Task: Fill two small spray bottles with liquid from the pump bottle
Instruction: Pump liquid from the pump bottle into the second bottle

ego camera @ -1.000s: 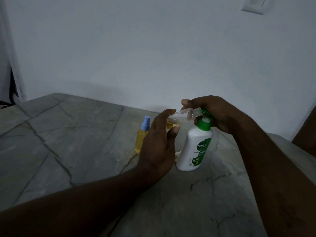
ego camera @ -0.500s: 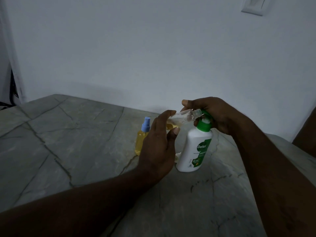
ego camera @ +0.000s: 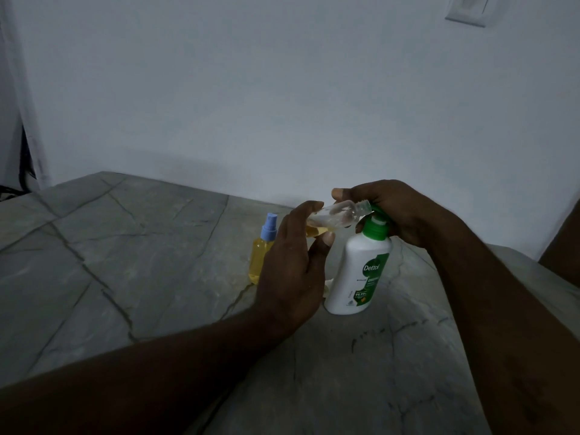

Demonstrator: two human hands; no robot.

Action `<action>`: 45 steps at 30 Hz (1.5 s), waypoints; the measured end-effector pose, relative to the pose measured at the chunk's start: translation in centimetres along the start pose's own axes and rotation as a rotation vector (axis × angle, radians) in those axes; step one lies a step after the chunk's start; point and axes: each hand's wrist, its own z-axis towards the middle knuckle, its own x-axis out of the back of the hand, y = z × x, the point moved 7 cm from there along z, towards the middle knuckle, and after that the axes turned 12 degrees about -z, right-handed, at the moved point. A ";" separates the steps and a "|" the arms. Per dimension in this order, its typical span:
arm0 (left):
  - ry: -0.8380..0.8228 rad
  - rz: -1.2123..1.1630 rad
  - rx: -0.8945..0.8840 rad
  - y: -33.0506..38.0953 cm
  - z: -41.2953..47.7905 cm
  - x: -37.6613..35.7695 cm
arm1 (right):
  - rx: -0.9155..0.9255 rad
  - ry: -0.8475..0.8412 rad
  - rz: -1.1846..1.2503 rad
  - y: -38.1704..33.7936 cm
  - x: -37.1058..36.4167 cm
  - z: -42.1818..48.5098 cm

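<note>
A white pump bottle [ego camera: 357, 274] with a green collar and label stands on the stone table [ego camera: 131, 246]. My right hand [ego camera: 392, 211] is curled over its green pump head, which is mostly hidden. My left hand [ego camera: 292, 268] holds a small clear spray bottle [ego camera: 335, 216] with no cap, tilted on its side, its open neck at the pump's nozzle. A little yellow liquid sits in its low end. A second small spray bottle [ego camera: 262, 255], full of yellow liquid and wearing a blue spray cap, stands upright to the left, behind my left hand.
The grey cracked stone table runs up to a white wall [ego camera: 282, 105]. A small pale object [ego camera: 328, 285] lies between my left hand and the pump bottle, mostly hidden. A wall switch plate [ego camera: 467, 9] is at the top right.
Both hands and the bottles stay almost in place; the view has shifted slightly.
</note>
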 end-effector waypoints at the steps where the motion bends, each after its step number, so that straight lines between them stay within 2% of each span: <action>1: 0.002 -0.005 0.002 0.1 0.0 0.0 | -0.004 0.011 -0.009 -0.1 0.1 -0.1; 8: 0.000 -0.010 0.003 0.9 0.1 0.0 | -0.024 0.008 -0.092 0.2 0.8 0.0; 17: 0.024 -0.017 0.021 0.2 0.3 0.3 | -0.011 -0.057 -0.021 0.4 -0.3 -0.2; 26: -0.023 -0.002 0.030 0.1 0.3 -0.1 | 0.000 0.012 -0.082 0.2 0.8 0.1; 34: -0.018 -0.004 0.049 -0.3 0.4 0.0 | -0.015 -0.044 -0.008 0.7 -0.2 0.4; 39: -0.020 -0.002 0.050 -0.5 0.4 -0.1 | 0.009 0.002 -0.077 0.5 0.4 0.4; 45: -0.031 0.003 0.024 -0.3 0.3 -0.1 | 0.035 -0.020 -0.092 0.0 0.6 0.3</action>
